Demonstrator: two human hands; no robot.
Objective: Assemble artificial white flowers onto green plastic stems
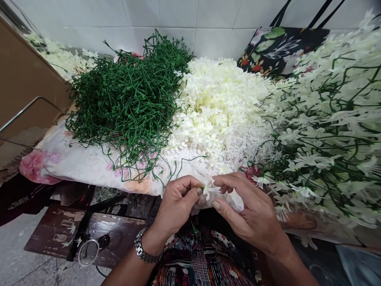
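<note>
Between the thumb and index finger of my left hand (180, 202) is the green stem end of a white artificial flower (208, 192). Its petals and long pale stamens point right, toward my right hand (250, 206). My right hand's thumb and fingers are apart around the stamen tips, without visibly pinching them. Behind my hands lies a heap of loose white petals (220, 95), with a bunch of white stamens (250, 145) at its front right. A tangled pile of green plastic stems (127, 91) sits to the left.
Assembled white flowers on green stems (327, 139) are heaped at the right. A floral cloth (80, 167) covers the table. A black floral bag (279, 49) leans by the tiled wall (166, 16). A cardboard box (32, 67) stands left; a brown wooden bench (50, 234) is below.
</note>
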